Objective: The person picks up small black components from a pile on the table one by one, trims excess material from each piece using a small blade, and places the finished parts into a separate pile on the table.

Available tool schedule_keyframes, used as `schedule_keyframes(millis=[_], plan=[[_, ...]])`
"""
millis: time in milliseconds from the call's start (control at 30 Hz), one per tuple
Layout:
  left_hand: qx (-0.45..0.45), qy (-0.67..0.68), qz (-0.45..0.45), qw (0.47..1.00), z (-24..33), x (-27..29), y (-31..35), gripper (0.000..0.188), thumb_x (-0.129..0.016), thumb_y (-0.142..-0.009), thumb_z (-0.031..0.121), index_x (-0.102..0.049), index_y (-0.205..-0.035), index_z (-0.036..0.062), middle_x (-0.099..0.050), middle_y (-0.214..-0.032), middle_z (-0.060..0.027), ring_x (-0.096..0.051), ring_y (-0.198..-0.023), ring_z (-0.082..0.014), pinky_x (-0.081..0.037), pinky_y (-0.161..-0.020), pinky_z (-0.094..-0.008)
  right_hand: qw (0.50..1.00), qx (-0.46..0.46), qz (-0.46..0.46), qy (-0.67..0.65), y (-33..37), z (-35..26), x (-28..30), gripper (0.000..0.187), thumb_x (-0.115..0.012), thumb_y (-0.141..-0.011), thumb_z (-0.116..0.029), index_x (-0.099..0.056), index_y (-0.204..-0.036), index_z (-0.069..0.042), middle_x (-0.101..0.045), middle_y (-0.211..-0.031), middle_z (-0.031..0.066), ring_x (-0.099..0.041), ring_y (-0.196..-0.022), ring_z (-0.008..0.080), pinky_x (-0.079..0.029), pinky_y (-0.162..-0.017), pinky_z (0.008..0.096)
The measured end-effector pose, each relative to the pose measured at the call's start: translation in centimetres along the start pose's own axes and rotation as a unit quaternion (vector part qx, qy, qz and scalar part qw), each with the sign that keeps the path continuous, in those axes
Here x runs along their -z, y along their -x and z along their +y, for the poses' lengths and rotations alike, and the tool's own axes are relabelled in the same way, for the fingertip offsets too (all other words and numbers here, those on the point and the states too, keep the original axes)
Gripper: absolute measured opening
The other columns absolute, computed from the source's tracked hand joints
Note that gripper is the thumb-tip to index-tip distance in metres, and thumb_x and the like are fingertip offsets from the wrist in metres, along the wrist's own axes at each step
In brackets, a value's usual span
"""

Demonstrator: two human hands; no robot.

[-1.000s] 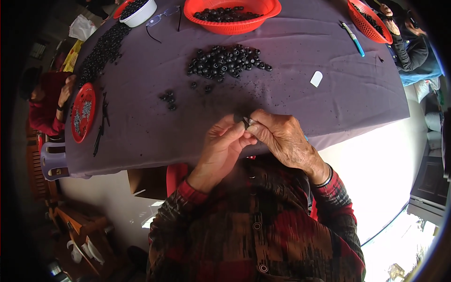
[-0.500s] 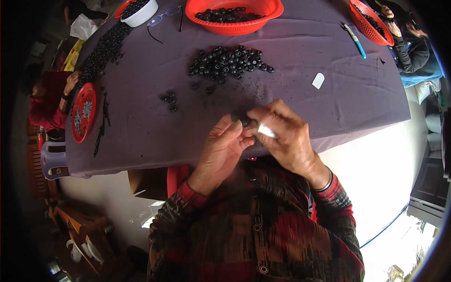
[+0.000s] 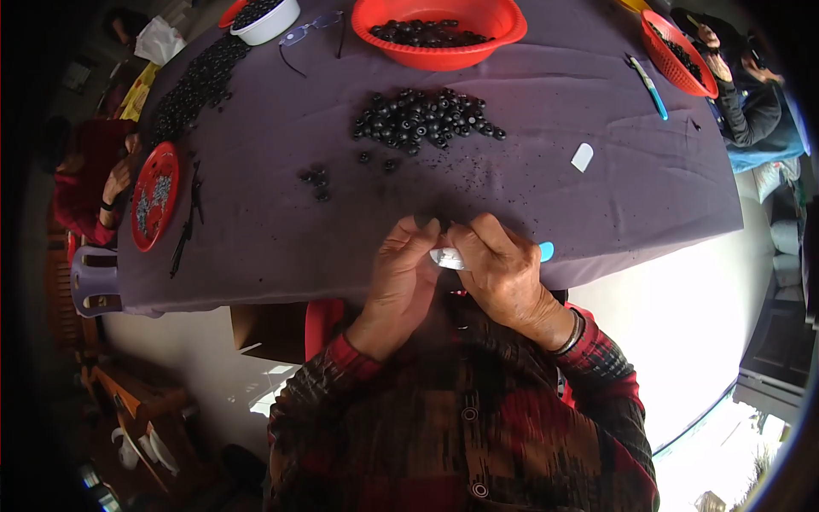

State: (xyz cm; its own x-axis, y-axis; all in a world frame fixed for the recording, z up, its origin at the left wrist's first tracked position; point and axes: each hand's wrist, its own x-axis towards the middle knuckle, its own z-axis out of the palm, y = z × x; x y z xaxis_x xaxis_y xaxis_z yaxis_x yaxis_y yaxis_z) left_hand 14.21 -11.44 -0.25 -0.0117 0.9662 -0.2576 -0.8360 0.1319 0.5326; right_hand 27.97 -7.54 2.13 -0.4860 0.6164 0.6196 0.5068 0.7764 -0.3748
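Note:
Close to the table's near edge, my two hands meet. My left hand point(image 3: 394, 277) pinches a small dark rounded piece point(image 3: 430, 224) between thumb and fingers. Wrapped in my right hand point(image 3: 503, 277) is a slim hand tool point(image 3: 450, 259). Its white part shows at the fingers and a blue end sticks out on the far side of the fist. Its tip is hidden, so the exact kind cannot be made out. Beyond the hands lies a heap of black round pieces with holes point(image 3: 422, 119). Several more pieces point(image 3: 316, 179) sit apart to its left.
A red basin point(image 3: 444, 58) of black pieces stands at the back, a white tub point(image 3: 271, 27) and eyeglasses point(image 3: 311, 30) beside it. At left are a red tray point(image 3: 167, 162) and a co-worker's hand point(image 3: 118, 181). At right lie a blue-white tool point(image 3: 650, 90), a white tab point(image 3: 582, 157) and a red basket point(image 3: 674, 58).
My right hand has turned and moved slightly down and left, bringing the tool's white part and blue end into clearer sight. My left hand keeps its pinch.

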Motion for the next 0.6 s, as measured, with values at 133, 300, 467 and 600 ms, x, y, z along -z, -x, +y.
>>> schedule_keyframes(millis=[133,300,467,600], plan=[[-0.107,-0.169,0.102,0.975,2.9,0.6,-0.8,0.007,-0.064,-0.087,0.01,-0.061,-0.093,0.0078,-0.066,-0.088,-0.0039,-0.061,-0.077,-0.0109,-0.049,-0.068,-0.0243,0.991,-0.083,-0.106,0.027,-0.5,0.7,0.1,0.015,-0.067,-0.071,-0.002,-0.056,-0.079,-0.007,-0.052,-0.076,0.0078,-0.058,-0.061,0.0301,-0.047,-0.047,0.0379],[-0.344,-0.465,0.223,0.785,10.4,5.3,-2.2,0.015,-0.07,-0.082,0.009,-0.067,-0.095,0.0031,-0.063,-0.079,-0.0002,-0.057,-0.071,-0.0063,-0.046,-0.061,-0.0215,0.988,-0.088,-0.127,-0.026,-3.2,2.9,-1.3,0.014,-0.067,-0.076,-0.008,-0.054,-0.08,-0.004,-0.055,-0.077,0.0147,-0.057,-0.07,0.0384,-0.046,-0.055,0.0443],[-0.396,-0.51,0.225,0.73,13.5,11.4,-4.2,0.017,-0.072,-0.079,0.008,-0.067,-0.092,-0.0027,-0.06,-0.081,0.0015,-0.052,-0.071,-0.0049,-0.044,-0.065,-0.0203,0.983,-0.055,-0.16,-0.066,-7.8,3.3,-5.1,0.017,-0.069,-0.075,-0.011,-0.056,-0.08,-0.002,-0.058,-0.082,0.0156,-0.058,-0.079,0.0383,-0.048,-0.064,0.0459],[-0.368,-0.65,0.22,0.628,13.0,9.4,-4.6,0.015,-0.071,-0.081,0.007,-0.066,-0.091,-0.0036,-0.06,-0.081,-0.0017,-0.054,-0.068,-0.0085,-0.044,-0.065,-0.0214,0.98,-0.049,-0.185,-0.047,-9.1,3.3,-7.2,0.019,-0.07,-0.073,-0.013,-0.058,-0.082,-0.002,-0.061,-0.083,0.0155,-0.061,-0.08,0.0365,-0.05,-0.067,0.0449]])
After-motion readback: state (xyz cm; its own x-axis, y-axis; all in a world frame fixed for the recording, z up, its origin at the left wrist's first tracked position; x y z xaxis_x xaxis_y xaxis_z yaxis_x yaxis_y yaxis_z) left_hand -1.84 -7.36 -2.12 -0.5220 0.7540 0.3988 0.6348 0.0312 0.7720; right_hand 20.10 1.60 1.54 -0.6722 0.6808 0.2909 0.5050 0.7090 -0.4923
